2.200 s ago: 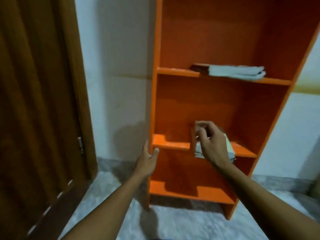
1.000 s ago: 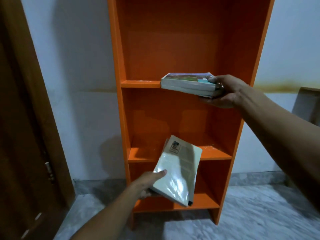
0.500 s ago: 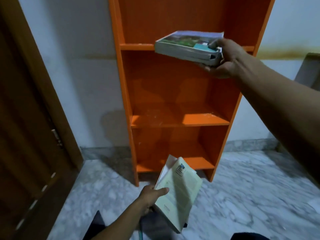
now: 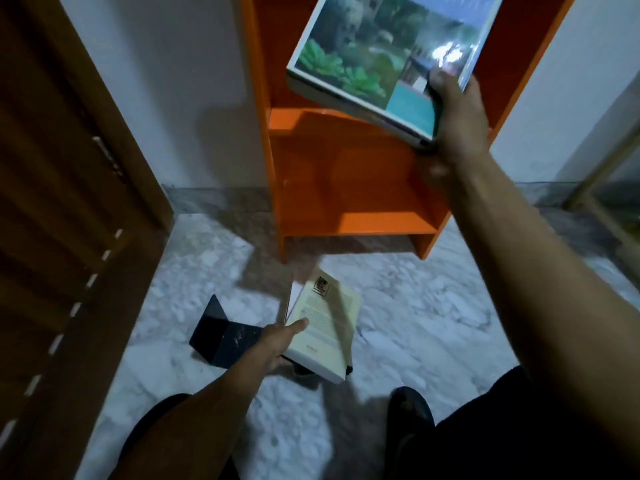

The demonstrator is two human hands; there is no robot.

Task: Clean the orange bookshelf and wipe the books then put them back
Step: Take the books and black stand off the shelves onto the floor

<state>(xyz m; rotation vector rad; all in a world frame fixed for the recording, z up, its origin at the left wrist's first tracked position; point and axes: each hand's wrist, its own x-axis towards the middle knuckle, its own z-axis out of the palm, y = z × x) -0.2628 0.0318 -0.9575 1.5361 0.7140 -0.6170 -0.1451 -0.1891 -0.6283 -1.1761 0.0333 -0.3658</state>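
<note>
Left hand (image 4: 277, 344) grips the cream paperback (image 4: 323, 327) low over the floor (image 4: 415, 323), long axis pointing away (right hand (image 4: 457, 123) clutches the picture books (image 4: 374, 53) up high).

Left hand (image 4: 277, 344) lowered cream book (image 4: 323, 327) toward floor, landscape book (image 4: 377, 60) pulled off shelf

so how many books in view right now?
2 clear: a cream book held low by the left hand, a landscape-cover book in the right hand. More may sit beneath it.
</note>
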